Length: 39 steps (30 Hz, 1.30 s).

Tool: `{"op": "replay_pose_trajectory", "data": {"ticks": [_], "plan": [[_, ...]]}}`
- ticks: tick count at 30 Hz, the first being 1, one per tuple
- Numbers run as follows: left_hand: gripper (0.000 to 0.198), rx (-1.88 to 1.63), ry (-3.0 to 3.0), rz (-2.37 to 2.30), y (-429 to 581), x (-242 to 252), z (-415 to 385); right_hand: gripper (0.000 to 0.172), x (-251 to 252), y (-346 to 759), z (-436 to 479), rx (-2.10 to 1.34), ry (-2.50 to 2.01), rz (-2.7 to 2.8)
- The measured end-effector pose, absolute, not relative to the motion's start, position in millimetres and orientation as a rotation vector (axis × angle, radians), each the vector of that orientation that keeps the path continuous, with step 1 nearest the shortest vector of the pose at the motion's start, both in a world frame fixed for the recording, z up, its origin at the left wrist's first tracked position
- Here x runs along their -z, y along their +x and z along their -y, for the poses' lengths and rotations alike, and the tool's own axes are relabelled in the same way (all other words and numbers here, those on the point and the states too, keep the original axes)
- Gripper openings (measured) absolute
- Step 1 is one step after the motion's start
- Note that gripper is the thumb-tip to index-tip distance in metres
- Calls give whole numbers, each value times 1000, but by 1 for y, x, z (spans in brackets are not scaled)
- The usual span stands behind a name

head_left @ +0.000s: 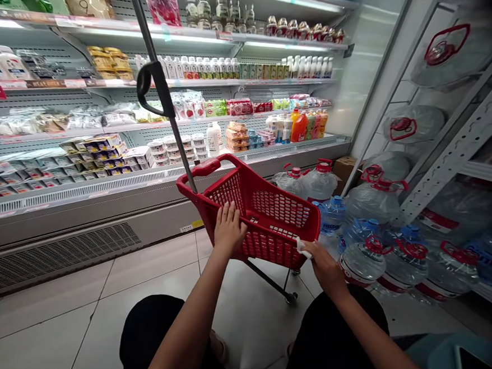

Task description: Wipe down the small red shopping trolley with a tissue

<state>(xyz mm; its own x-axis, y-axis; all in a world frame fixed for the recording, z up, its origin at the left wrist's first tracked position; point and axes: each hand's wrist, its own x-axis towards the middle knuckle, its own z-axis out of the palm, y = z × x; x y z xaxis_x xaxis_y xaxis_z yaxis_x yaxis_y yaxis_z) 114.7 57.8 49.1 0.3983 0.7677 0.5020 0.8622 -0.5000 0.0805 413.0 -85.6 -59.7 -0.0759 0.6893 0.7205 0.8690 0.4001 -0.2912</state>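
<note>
A small red plastic shopping cart (275, 245) stands before me, with an open basket and a thin grey leg frame. My left hand (229, 231) rests on the cart's near rim, its fingers stretched out flat. At the basket's right corner, my right hand (323, 264) pinches a crumpled white tissue (303, 248) against the red rim. From the cart's left end rises a tall metal pole (180, 140) with a black looped handle (151, 88) partway up. Through the basket's opening I see only its slotted inner walls and floor.
An open chilled display case (236, 82) runs along the back, stacked with yogurt, bottles and bags. Large water bottles (362, 260) crowd the floor on the right beside a white metal rack (454, 148). A teal object (440, 361) lies at lower right. Pale floor tiles (137, 289) extend leftward.
</note>
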Motion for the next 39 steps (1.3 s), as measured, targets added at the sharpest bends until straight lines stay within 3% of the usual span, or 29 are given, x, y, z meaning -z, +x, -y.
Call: {"op": "replay_pose_trajectory", "data": {"ticks": [8,13,19,25,35,39], "plan": [[49,777,-2514,1485,148,-19,-7,41,45,389,109,99,-1081,2153],[50,710,-2511,1488,136,-24,-16,39,42,427,107,90,-1199,2027],[44,669,-2585,1328,159,-7,5,51,53,395,105,209,-1419,1691],[45,760,-2625,1260,158,6,18,73,55,312,115,365,-1287,1932],[50,669,-2622,1363,134,-4,1,70,41,428,97,582,-1438,1974],[49,664,-2606,1402,137,-5,-4,72,43,406,97,571,-1482,1918]]}}
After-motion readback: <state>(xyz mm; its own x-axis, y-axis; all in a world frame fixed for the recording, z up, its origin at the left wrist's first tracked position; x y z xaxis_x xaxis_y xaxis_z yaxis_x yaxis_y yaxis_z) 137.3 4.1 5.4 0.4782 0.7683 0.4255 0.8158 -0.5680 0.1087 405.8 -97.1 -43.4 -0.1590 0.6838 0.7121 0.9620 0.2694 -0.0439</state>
